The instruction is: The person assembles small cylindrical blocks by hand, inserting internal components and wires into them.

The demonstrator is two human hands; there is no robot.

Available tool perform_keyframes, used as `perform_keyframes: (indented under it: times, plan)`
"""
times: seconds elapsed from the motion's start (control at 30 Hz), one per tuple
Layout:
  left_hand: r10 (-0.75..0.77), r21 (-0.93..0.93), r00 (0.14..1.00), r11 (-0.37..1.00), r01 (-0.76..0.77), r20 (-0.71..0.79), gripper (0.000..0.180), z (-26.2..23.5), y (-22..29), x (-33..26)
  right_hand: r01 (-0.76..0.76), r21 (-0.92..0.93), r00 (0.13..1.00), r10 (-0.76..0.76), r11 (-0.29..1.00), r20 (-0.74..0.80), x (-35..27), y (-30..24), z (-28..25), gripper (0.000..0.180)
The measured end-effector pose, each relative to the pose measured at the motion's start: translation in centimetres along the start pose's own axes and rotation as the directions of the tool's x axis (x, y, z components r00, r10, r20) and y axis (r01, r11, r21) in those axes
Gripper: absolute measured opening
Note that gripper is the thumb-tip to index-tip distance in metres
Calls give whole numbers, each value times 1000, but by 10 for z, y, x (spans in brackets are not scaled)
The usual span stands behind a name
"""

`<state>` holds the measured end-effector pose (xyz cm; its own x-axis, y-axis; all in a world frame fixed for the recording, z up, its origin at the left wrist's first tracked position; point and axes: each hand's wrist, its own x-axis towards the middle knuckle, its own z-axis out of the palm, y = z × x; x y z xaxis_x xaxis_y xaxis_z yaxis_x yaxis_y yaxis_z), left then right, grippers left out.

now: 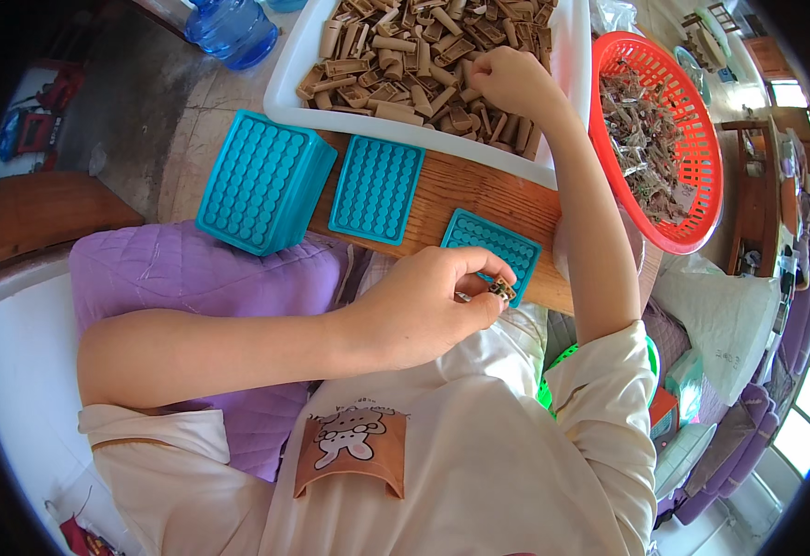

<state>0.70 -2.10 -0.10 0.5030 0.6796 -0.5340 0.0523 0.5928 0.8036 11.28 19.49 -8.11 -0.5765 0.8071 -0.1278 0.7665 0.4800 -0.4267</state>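
My left hand (419,296) is closed, thumb and fingertips pinching a small brown and metallic part (502,288). It is held just above a small teal tray (496,233) with rows of round cups. My right hand (513,82) reaches into a white bin (308,116) heaped with brown plastic pieces (414,56). Its fingers are curled down against the pieces at the bin's right side. What lies between those fingertips is hidden.
Another teal tray (377,190) and a teal stack of trays (257,181) sit to the left on the wooden board (433,208). A red basket (713,176) of small parts in clear plastic stands right. A blue water bottle (229,32) is far left, a purple cushion (192,278) near left.
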Motion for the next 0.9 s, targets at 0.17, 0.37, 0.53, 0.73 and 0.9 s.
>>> perform_keyframes:
  times: [0.17,0.37,0.53,0.73,0.9]
  plan:
    - [-22,26,1000,999,22,4,25,0,2,-3,77,-364,997,-78,928,12,6,0,9,21]
    - [18,47,1000,999,-18,-6,25,1,3,-2,252,-335,968,-233,908,96,11,24,12,31]
    - [150,48,989,988,-149,-9,24,0,1,0,214,11,971,-211,977,-113,-18,8,-28,33]
    - [44,-146,991,987,-62,-124,23,-2,7,1,125,575,947,75,809,-312,-84,8,-42,25]
    - [232,-131,938,953,-272,-258,26,-8,11,5,-2,832,825,471,555,-312,-130,19,-19,19]
